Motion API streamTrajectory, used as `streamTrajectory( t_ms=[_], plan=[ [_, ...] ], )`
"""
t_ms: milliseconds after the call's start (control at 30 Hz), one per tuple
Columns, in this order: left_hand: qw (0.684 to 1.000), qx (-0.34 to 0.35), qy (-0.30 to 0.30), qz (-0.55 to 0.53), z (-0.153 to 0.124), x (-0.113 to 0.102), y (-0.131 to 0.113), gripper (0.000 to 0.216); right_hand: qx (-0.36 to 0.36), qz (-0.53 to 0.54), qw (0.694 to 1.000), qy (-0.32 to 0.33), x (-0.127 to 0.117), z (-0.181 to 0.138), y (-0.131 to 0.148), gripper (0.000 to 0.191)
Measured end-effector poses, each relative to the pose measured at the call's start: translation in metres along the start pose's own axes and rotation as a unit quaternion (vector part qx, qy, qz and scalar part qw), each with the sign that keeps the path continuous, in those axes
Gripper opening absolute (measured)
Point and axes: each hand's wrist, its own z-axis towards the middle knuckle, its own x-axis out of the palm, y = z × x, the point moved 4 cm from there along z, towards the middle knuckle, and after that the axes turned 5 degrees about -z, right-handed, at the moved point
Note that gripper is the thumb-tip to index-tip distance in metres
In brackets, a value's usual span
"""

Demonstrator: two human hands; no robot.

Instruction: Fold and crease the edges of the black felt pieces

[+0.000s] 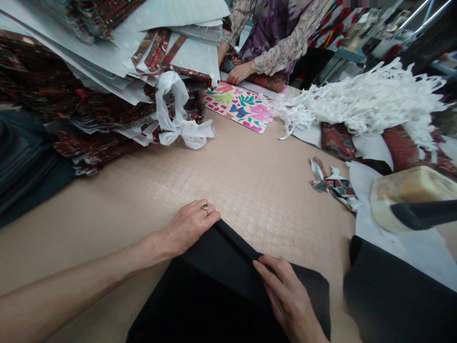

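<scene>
A black sheet of fabric or leather-like material (pixel 210 286) lies on the tan table (pixel 228 176) in front of me, its far edge folded over in a narrow strip. My left hand (pixel 191 224), with a ring on one finger, is closed on the fold's far left end. Farther right along the same fold, my right hand (pixel 285 290) presses the strip with thumb and fingers. Both hands hide parts of the edge, and the near part of the sheet runs out of view.
Tall stacks of patterned pieces with white backing (pixel 117 95) stand at left. A co-worker's hand (pixel 243 72) rests beyond a floral board (pixel 239 105). To the right are white strips (pixel 371 100), fabric scraps (pixel 332 181), a glue tub with brush (pixel 403 195) and another black sheet (pixel 400 290).
</scene>
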Motion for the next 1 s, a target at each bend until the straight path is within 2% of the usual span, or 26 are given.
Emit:
streamTrajectory(
  t_ms=[167,300,433,633,767,833,933,1000],
  plan=[
    [0.997,0.034,0.058,0.043,-0.009,-0.003,-0.010,0.028,-0.017,-0.021,1.000,-0.001,-0.001,0.000,0.000,0.037],
    [0.988,0.025,0.126,0.089,-0.015,-0.004,-0.021,0.056,-0.027,-0.054,0.998,0.016,0.004,-0.006,-0.003,0.039],
    [0.977,0.032,0.171,0.127,-0.020,0.000,-0.026,0.067,-0.054,-0.080,0.995,0.010,0.006,-0.008,-0.003,0.041],
    [0.977,0.013,0.161,0.141,-0.026,0.006,-0.020,0.065,-0.057,-0.070,0.996,0.003,0.001,0.000,0.001,0.037],
    [0.975,-0.044,0.143,0.166,-0.017,0.000,-0.032,0.056,-0.055,-0.063,0.996,-0.013,-0.001,0.002,0.003,0.036],
    [0.977,-0.019,0.155,0.146,-0.010,0.000,-0.050,0.054,-0.056,-0.061,0.996,-0.017,0.000,0.001,0.002,0.037],
    [0.976,0.077,0.172,0.106,-0.004,0.005,-0.080,0.048,-0.073,-0.066,0.995,-0.014,0.003,-0.001,-0.001,0.038],
    [0.973,0.107,0.174,0.111,-0.004,0.008,-0.090,0.044,-0.082,-0.071,0.994,-0.011,0.006,-0.003,-0.004,0.039]
  ],
)
